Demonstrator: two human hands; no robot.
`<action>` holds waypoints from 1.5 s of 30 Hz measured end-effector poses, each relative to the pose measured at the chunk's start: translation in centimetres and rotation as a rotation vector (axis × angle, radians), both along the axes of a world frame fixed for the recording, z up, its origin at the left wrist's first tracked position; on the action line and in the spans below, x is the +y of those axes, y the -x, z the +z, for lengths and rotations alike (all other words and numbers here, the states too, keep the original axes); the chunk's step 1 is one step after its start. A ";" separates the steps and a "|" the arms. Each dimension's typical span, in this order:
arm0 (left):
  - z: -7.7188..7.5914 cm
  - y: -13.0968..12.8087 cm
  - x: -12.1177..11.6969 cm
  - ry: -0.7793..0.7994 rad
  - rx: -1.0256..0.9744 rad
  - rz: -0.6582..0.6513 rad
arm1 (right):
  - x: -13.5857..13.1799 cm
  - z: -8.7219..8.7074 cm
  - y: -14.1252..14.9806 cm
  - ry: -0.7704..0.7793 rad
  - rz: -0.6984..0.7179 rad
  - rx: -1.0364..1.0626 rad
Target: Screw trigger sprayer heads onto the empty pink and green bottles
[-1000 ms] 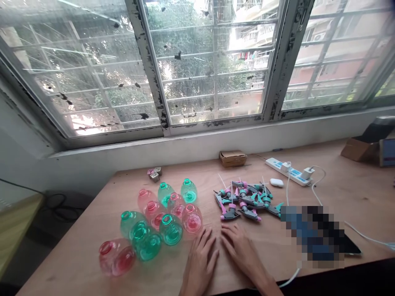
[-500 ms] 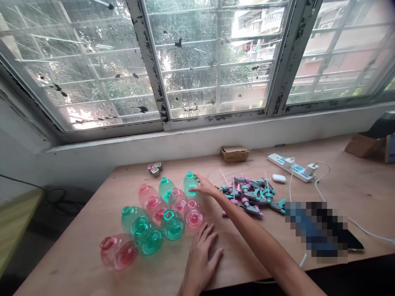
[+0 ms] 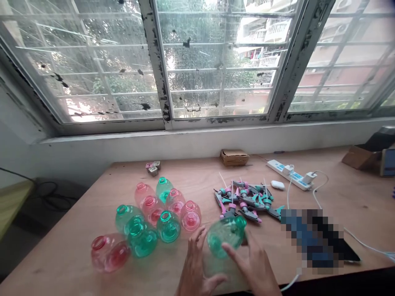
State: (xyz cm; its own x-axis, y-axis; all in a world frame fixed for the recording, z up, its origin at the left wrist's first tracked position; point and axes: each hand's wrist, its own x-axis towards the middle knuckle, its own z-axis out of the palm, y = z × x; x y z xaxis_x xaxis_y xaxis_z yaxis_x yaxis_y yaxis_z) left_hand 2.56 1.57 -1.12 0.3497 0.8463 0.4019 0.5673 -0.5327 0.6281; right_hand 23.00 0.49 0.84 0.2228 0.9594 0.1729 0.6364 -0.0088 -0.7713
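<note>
With right hand (image 3: 256, 260) gripping a tilted green bottle (image 3: 226, 233) over the worktop (image 3: 61, 257) near the spray heads (image 3: 254, 200) and left hand (image 3: 196, 261) empty just beside it, looks like bottle-positioning, so probably calls for two-handed steadying next.

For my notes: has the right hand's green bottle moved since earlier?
Yes: the bottle moved from left of the spray heads to their near side.

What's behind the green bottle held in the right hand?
Beyond the green bottle, a pile of spray heads shows on the wooden table. Most fingers of the right hand are covered, so their exact grip cannot be seen.
</note>
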 end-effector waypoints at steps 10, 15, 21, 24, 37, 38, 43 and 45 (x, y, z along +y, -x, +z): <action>-0.1 -0.4 0.8 0.164 -0.192 -0.011 | 9.8 0.5 -11.6 -0.189 0.002 -0.295; -0.1 -0.5 0.9 0.162 -0.201 -0.051 | 13.5 -1.2 -14.0 -0.164 0.119 -0.399; 0.2 -0.4 0.8 0.167 -0.220 -0.046 | 13.7 -1.9 -14.8 -0.182 0.138 -0.355; 0.5 -0.4 0.8 0.181 -0.227 -0.045 | 13.6 -2.4 -14.9 -0.201 0.157 -0.291; 1.3 -0.4 0.2 0.328 -0.349 -0.043 | 8.5 -0.6 -13.5 -0.481 -0.425 0.404; 1.2 -0.4 0.1 0.344 -0.372 -0.033 | 7.4 -0.9 -13.2 -0.501 -0.459 0.500; 0.5 -0.2 -0.7 0.460 -0.537 -0.011 | 2.7 -3.0 -11.3 -0.465 -0.453 0.983; 0.5 0.0 -1.0 0.491 -0.594 0.001 | 1.3 -3.6 -10.6 -0.366 -0.388 1.126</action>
State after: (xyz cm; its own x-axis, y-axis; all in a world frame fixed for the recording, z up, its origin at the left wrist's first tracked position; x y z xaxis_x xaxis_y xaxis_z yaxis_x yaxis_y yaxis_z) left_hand 2.60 0.54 -0.58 0.1913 0.9764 0.1004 0.0614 -0.1140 0.9916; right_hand 33.57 1.74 -2.81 0.6781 0.7329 -0.0547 -0.3764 0.2824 -0.8824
